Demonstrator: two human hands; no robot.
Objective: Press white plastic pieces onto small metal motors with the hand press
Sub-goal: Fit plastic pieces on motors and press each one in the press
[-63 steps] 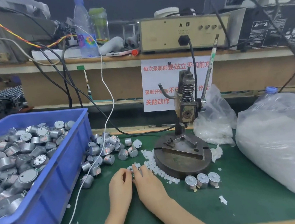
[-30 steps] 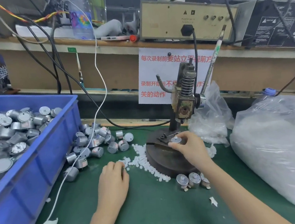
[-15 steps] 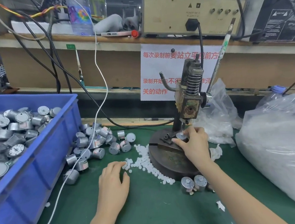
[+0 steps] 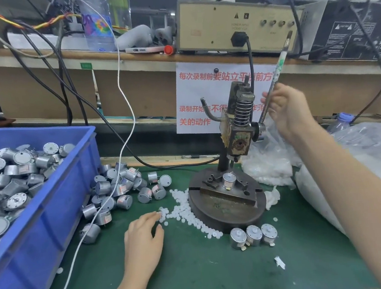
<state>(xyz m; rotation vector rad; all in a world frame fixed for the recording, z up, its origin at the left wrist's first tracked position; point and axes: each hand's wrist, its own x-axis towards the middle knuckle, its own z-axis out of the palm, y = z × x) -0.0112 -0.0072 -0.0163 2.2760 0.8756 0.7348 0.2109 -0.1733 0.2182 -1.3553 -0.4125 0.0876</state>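
Note:
A small metal motor (image 4: 229, 179) stands upright in the fixture on the hand press's round base (image 4: 226, 212), under the ram (image 4: 239, 138). My right hand (image 4: 284, 109) is raised at the slanted lever (image 4: 273, 80), fingers curling round it. My left hand (image 4: 144, 239) rests on the green mat, fingertips touching the loose white plastic pieces (image 4: 183, 211) beside the base. Three motors with white tops (image 4: 251, 236) stand in a row in front of the base.
A blue bin (image 4: 43, 224) full of motors fills the left. Loose motors (image 4: 120, 191) and a white cable (image 4: 111, 196) lie beside it. Clear bags of white pieces (image 4: 268, 163) and a large bag (image 4: 368, 153) sit at the right.
My right hand left the motor standing in the fixture and rose to the lever. My left hand stayed at the white pieces.

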